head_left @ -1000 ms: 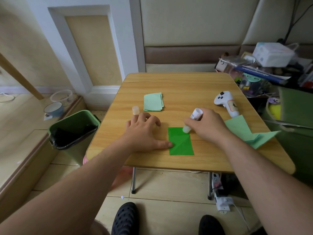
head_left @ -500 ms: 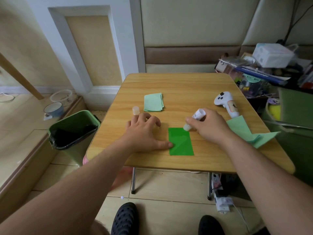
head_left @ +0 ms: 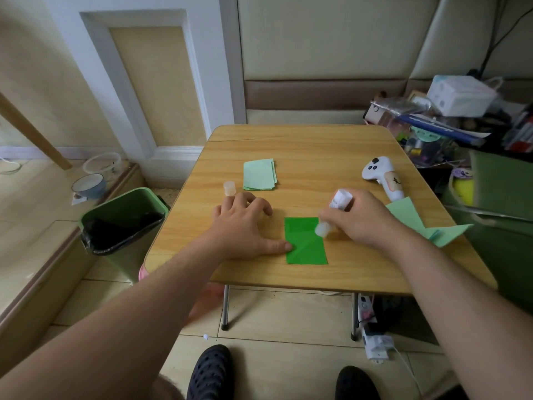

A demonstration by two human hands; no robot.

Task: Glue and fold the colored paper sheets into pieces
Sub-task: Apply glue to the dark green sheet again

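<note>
**Glue stick meets the dark green sheet**

We see the right hand (head_left: 364,219) wrapped around a white glue stick (head_left: 334,212), tilted so its blurred tip sits at the right edge of a dark green paper sheet (head_left: 305,242). That sheet lies flat near the front edge of a wooden table (head_left: 317,145), with creases across it. The left hand (head_left: 245,226) rests on the table beside it, fingers spread, thumb pressing the sheet's left edge. Just beyond the left hand stands the small glue cap (head_left: 229,188), and near it a stack of pale green sheets (head_left: 259,174). More pale green paper (head_left: 415,220) lies to the right, past the right hand, with a white controller (head_left: 380,174) beyond. A green bin (head_left: 124,223) stands on the floor to the left of the table.
</note>
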